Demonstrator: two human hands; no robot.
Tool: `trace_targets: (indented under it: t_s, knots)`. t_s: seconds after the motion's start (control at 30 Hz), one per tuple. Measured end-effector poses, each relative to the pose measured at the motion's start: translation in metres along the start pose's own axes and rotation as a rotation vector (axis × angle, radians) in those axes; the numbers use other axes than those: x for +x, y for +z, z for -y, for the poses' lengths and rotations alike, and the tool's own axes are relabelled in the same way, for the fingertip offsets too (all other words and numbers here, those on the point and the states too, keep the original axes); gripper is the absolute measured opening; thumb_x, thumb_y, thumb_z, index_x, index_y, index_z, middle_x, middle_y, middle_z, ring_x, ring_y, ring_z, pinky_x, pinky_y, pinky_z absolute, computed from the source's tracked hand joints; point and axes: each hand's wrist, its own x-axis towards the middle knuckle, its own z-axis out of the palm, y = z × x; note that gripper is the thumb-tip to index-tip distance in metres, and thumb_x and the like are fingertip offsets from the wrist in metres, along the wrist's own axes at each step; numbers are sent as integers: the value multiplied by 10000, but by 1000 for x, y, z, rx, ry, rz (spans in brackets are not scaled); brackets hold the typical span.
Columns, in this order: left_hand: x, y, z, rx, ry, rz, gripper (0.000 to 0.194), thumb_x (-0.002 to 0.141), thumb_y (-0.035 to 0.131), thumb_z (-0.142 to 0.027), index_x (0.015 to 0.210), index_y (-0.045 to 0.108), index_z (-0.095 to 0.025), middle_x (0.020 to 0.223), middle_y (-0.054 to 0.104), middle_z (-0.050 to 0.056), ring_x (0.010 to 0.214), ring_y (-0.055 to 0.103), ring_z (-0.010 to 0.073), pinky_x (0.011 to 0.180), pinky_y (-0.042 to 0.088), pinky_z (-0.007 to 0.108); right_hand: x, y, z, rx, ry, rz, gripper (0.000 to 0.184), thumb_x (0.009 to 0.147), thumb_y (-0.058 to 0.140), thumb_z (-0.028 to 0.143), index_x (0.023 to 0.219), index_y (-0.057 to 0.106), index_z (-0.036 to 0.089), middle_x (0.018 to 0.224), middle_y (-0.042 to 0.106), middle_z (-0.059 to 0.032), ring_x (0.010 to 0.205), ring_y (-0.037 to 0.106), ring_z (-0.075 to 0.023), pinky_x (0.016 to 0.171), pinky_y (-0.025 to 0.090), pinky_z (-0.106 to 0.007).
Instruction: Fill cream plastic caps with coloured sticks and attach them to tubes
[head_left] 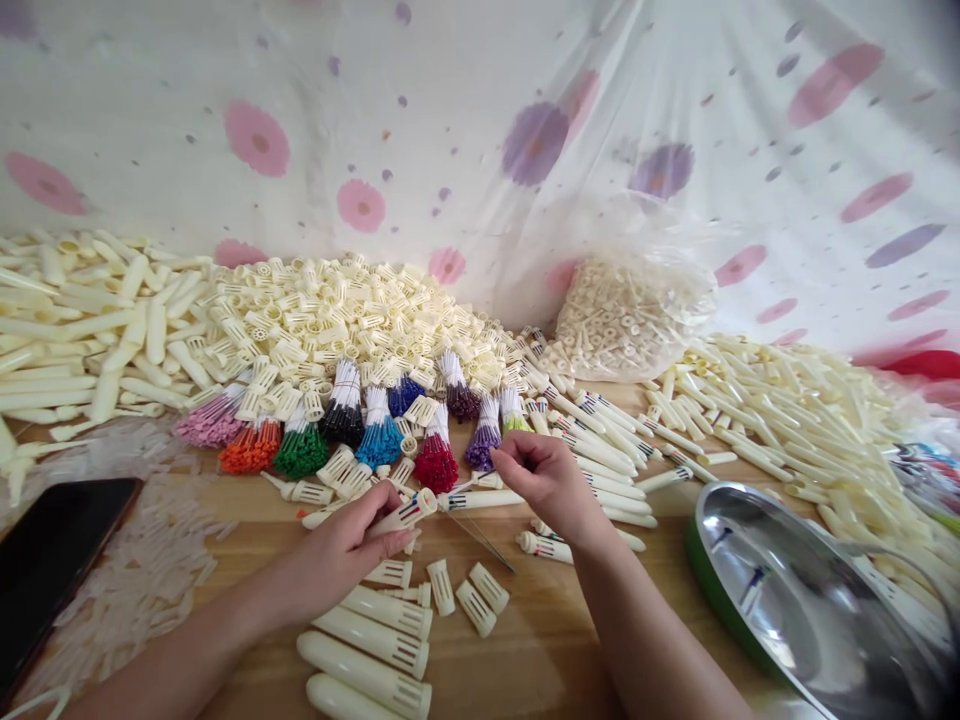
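Just this side of the left grip (349, 545), slotted barrels (366, 643) lie side by side on the table (555, 660), with loose slotted sleeves (441, 587) scattered a touch to their right. And here's the left grip itself, thumb and fingers pinching a cream pen barrel (403, 515), its slotted end poking out past the fingertips, tilted up and rightward. Here's the danger: let that pinch slacken, or that end dip, and the coloured slivers (411, 508) inside could well slide out; slick plastic might also roll under the thumb if bumped. And it's a handsome piece, pale and glossy, ringed at the tip, red and dark blue flashing through the slots! Over to the right, the right grip (546, 488) hangs with thumb and forefinger drawn close; whether anything sits between them, I cannot tell. Mind that wrist, too: a careless sweep could scatter the pens (611, 455) just to its right. Beyond both grips come the coloured bundles (379, 442), bright ends facing the hands; past those rises a heap of cream sleeves (337, 310), and farthest of all hangs the flowered sheet (450, 130).
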Motion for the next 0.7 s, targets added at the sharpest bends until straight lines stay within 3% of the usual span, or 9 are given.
trace_targets:
  t_s: [0.7]
  knots:
    - [1,1,4,-40,-8,30,222,853,486,-429,879,448,-212,835,451,-11,831,443,181,765,396,284,-5,8,0,-32,34,74,341,774,499,372,529,332,205,515,271,63,499,229,-78,449,182,-225]
